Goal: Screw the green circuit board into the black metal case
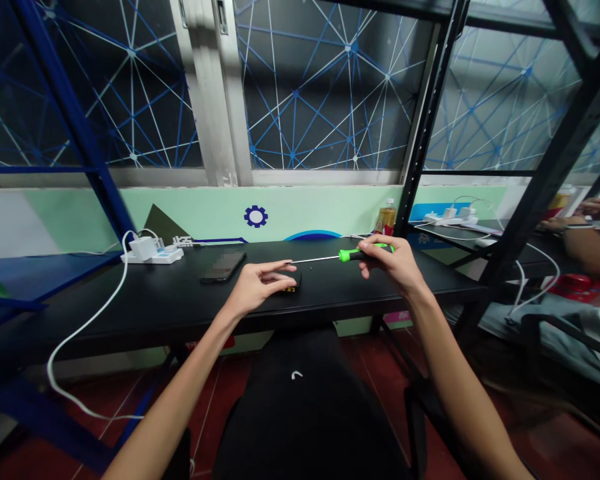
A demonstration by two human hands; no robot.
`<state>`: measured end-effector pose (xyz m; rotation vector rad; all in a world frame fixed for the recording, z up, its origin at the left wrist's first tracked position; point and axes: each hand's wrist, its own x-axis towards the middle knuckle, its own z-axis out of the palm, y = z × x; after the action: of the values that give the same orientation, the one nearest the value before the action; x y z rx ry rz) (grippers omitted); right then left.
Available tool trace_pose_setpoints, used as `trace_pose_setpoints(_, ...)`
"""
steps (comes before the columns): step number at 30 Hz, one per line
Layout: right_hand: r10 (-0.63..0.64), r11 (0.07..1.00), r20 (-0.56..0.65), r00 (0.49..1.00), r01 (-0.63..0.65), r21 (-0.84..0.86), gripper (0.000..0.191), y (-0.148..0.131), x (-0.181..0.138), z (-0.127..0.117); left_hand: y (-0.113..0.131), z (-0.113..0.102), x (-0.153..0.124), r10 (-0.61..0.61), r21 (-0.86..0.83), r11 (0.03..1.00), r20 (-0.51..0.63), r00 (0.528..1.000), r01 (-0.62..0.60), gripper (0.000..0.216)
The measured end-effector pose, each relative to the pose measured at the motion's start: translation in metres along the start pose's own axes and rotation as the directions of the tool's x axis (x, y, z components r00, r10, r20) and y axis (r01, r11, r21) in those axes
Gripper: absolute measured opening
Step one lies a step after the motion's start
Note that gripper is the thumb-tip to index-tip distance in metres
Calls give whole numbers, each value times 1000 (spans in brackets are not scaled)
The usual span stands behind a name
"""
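My right hand [387, 259] is closed around the green and black handle of a screwdriver [349, 255]. Its thin metal shaft points left, roughly level, above the table. At the shaft's tip are the outstretched fingers of my left hand [260, 285], with thumb and forefinger apart. A tiny dark bit shows at that tip, too small to name. Just beyond the left thumb lies a small black box-like thing [297, 281] with yellow marks, partly hidden by the fingers. Some tiny specks lie on the tabletop to its right.
A dark phone [223, 267] lies on the black table [170, 300], left of my hands. Farther left is a white power strip [167, 255] with a hanging cable. A bottle [387, 217] stands at the back right. Another person's arm [593, 247] shows at far right.
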<state>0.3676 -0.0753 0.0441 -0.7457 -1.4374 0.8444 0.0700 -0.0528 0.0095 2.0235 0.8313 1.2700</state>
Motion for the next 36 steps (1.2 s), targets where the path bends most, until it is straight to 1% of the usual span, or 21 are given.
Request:
trace_pose_setpoints(2,14,1000,-20,1000,-13,23,30,4,3,-5,-11,-3,1,18,143,989,70,997,-28,45)
trace_pose_setpoints(3,22,999,-31,999,-21,29,31,7,5,-8,-18,-3,1,28,258,965,89,996,-50,46)
trace_pose_setpoints(4,32,999,-36,999,-31,30,32,10,7,-11,-24,-1,1,33,393,917,92,995,-67,49)
trace_pose_setpoints(6,60,998,-18,998,-59,20,34,17,12,-16,-35,6,-2,0,633,772,92,996,-59,57)
trace_pose_setpoints(7,81,997,3,997,-81,10,35,21,14,-18,-39,10,-4,-37,711,701,104,994,-48,62)
trace_pose_setpoints(9,126,992,36,991,-126,-7,38,30,18,-21,-44,19,-7,-113,791,610,154,981,-54,67)
trace_pose_setpoints(11,154,988,40,987,-153,-28,40,39,22,-23,-46,25,-8,-160,823,565,175,971,-56,67)
trace_pose_setpoints(12,160,987,38,986,-158,-41,41,43,24,-25,-46,27,-8,-167,835,548,167,972,-49,65)
trace_pose_setpoints(15,179,981,34,983,-176,-76,42,54,28,-29,-46,26,-7,-147,862,507,105,983,-16,57)
trace_pose_setpoints(18,208,974,47,977,-203,-97,43,60,29,-33,-48,23,-5,-120,870,493,63,991,4,50)
trace_pose_setpoints(24,244,964,81,966,-233,-129,42,68,29,-29,-49,22,-3,-123,861,508,65,990,7,48)
trace_pose_setpoints(27,239,964,88,967,-225,-140,42,70,30,-24,-45,17,-2,-114,833,552,32,993,37,45)
trace_pose_setpoints(29,235,964,86,968,-221,-150,42,71,30,-22,-45,9,-1,-96,801,598,28,995,35,46)
trace_pose_setpoints(31,237,962,82,968,-222,-159,42,70,30,-22,-48,-2,0,-76,780,626,95,993,-26,49)
trace_pose_setpoints(32,238,961,80,968,-223,-162,42,69,30,-23,-51,-7,0,-80,784,619,137,987,-58,53)
trace_pose_setpoints(34,239,961,76,968,-224,-164,41,67,30,-26,-57,-14,0,-115,809,579,201,973,-99,66)
trace_pose_setpoints(36,236,961,72,969,-222,-163,41,65,29,-29,-63,-17,-1,-154,830,544,242,958,-122,71)
